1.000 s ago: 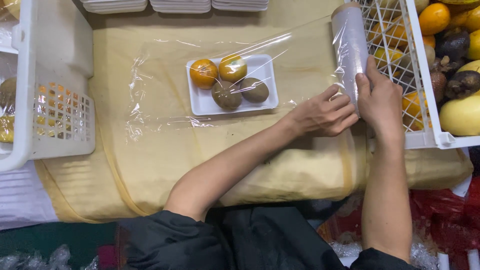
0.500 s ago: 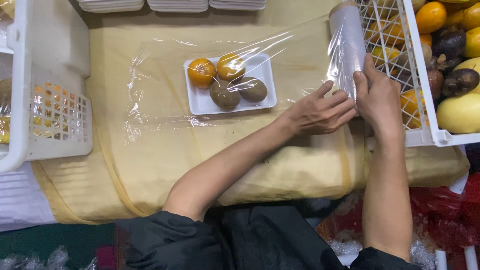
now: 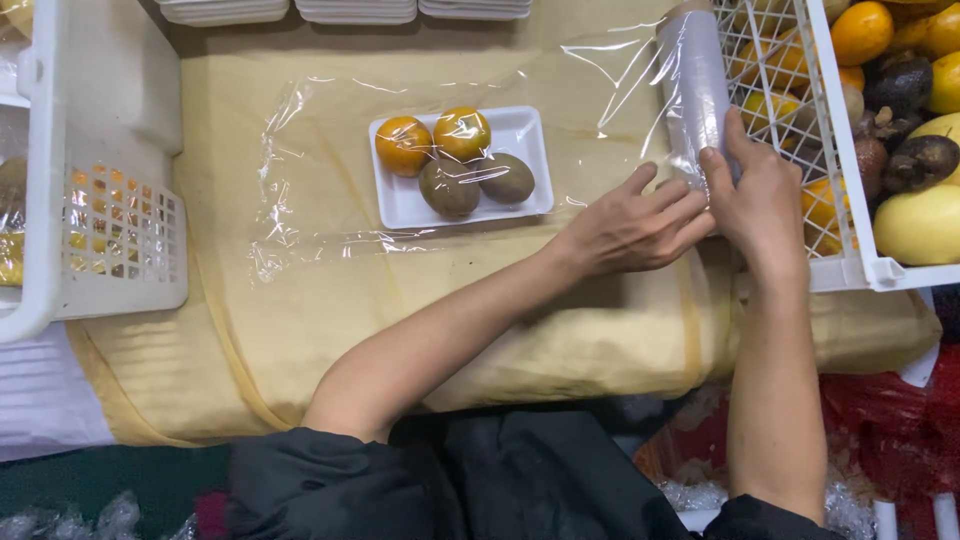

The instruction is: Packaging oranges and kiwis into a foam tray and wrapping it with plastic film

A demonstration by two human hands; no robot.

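Fingers of my right hand curled around the lower end of the roll of cling film, gripping it beside the white crate. My left hand lay flat, fingers spread open, pressing the film down near the roll. Film covered the white tray of four fruits on the yellow cloth.

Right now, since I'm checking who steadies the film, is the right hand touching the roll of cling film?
Touching. The head view shows the right hand with fingers laid on the roll of cling film.
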